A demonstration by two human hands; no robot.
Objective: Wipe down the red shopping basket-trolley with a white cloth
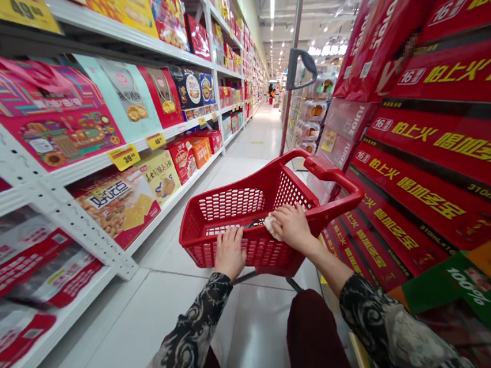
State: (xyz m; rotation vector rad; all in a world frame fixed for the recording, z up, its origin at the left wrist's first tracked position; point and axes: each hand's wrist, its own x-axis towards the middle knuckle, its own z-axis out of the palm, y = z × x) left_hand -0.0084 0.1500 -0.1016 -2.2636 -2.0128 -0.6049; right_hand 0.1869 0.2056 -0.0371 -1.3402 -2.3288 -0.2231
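A small red plastic shopping cart (263,254) stands in front of me in the aisle, its handle toward the right. My left hand (230,252) is hooked over the cart's near rim, fingers bent into the basket. In my right hand (292,226) is a crumpled white cloth (272,226), pressed by the fingers at the near rim close to the handle end. Something thin and dark, too small to make out, lies in the basket beside the cloth.
White shelves (84,274) with boxed biscuits and yellow price tags line the left side. Stacked red drink cartons (406,191) rise close on the right, with a green box (467,284) nearer me. A metal pole with a grey handle (301,68) stands beyond the cart. White tiled floor (261,127) runs ahead.
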